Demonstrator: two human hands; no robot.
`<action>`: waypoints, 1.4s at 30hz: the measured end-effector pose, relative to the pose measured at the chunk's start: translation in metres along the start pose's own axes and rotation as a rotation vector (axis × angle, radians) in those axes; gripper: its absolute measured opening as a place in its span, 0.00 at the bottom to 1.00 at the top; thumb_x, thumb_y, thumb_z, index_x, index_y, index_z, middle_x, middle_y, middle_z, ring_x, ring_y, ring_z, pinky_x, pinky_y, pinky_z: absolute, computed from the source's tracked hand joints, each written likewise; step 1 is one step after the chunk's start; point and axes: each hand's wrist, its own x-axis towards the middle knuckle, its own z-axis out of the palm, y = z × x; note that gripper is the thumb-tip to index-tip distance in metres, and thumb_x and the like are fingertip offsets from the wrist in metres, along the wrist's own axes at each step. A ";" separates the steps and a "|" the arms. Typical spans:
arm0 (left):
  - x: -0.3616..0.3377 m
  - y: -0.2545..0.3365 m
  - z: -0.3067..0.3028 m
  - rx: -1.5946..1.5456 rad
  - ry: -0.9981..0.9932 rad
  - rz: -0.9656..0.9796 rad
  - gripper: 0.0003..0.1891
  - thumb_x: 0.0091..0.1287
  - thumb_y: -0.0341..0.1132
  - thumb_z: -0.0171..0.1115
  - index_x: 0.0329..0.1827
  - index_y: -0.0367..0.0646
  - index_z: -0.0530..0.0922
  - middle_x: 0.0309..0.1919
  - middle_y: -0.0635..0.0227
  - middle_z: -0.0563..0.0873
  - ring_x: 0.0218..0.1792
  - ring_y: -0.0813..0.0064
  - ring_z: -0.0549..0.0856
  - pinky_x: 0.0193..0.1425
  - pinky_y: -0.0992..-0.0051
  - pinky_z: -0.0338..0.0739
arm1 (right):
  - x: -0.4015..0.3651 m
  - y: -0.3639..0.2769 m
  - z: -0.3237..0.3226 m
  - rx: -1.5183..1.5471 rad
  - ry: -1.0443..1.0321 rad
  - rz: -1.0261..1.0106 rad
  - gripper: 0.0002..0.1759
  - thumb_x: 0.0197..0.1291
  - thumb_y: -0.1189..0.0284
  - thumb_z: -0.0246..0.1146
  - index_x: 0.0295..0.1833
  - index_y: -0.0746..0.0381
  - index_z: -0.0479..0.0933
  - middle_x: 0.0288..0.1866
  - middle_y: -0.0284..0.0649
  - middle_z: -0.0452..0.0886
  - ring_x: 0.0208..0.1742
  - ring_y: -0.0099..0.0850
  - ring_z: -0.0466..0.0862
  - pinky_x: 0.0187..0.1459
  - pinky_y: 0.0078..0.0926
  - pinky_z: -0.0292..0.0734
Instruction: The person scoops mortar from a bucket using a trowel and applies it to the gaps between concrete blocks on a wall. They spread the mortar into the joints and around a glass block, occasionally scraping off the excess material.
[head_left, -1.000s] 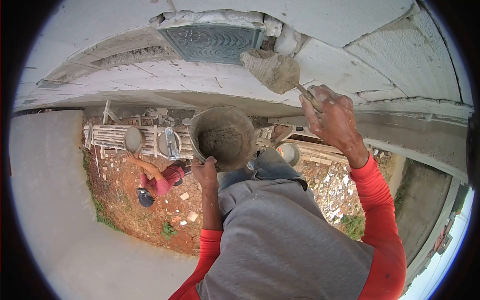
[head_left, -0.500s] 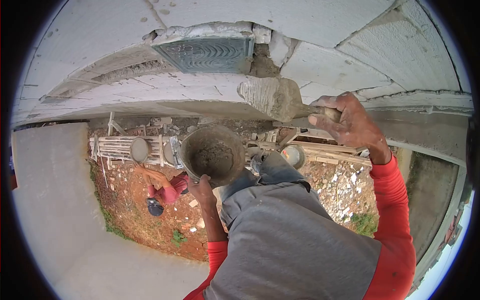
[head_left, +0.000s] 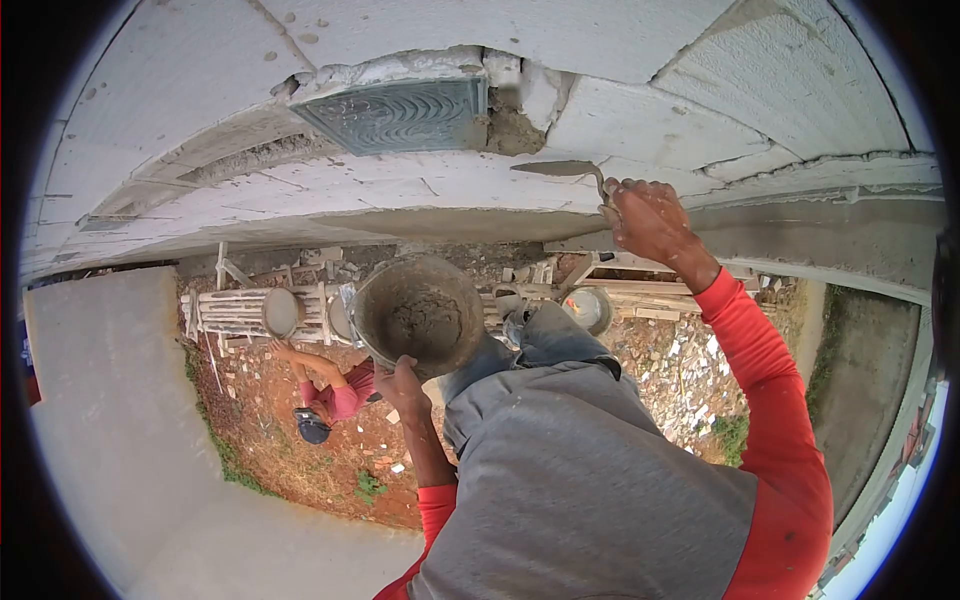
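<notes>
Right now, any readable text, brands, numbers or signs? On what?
None readable.
White bucket below: coloured patch, too small to tell whether it's lettering.
Patterned glass block: curved lines, no lettering visible.
Mortar bucket, trowel: no lettering visible.

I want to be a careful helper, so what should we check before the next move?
1. Left grip holding the bucket: ok, the thumb is over the rim.
2. Grey mix left in the bucket: ok, some shows inside.
3. Right grip on the trowel: ok, the fingers are closed round the handle end.
4. Mix on the trowel: cannot tell, the blade is seen nearly edge-on.
5. Patch of mix beside the patterned block smooth: not ok, it looks lumpy.
6. Footing: cannot tell, what the person stands on is hidden.
</notes>
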 end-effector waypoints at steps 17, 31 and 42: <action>0.017 -0.020 0.003 0.038 -0.102 0.053 0.25 0.58 0.17 0.60 0.62 0.30 0.83 0.47 0.68 0.89 0.44 0.75 0.85 0.52 0.75 0.80 | 0.000 -0.015 -0.064 0.260 0.311 -0.104 0.19 0.72 0.65 0.70 0.52 0.74 0.85 0.33 0.60 0.85 0.38 0.58 0.86 0.48 0.55 0.79; 0.010 -0.021 0.006 0.047 -0.092 0.078 0.22 0.60 0.18 0.61 0.59 0.30 0.84 0.47 0.66 0.90 0.43 0.72 0.86 0.50 0.74 0.82 | -0.028 -0.039 0.014 0.228 0.251 0.038 0.21 0.69 0.65 0.71 0.57 0.71 0.86 0.42 0.60 0.90 0.49 0.59 0.90 0.55 0.55 0.83; -0.020 0.019 0.014 -0.004 -0.065 -0.032 0.23 0.61 0.17 0.59 0.61 0.30 0.82 0.46 0.63 0.89 0.40 0.70 0.89 0.42 0.71 0.86 | -0.009 -0.043 -0.010 0.325 0.293 0.050 0.14 0.70 0.67 0.68 0.49 0.70 0.84 0.38 0.58 0.88 0.45 0.60 0.88 0.51 0.58 0.82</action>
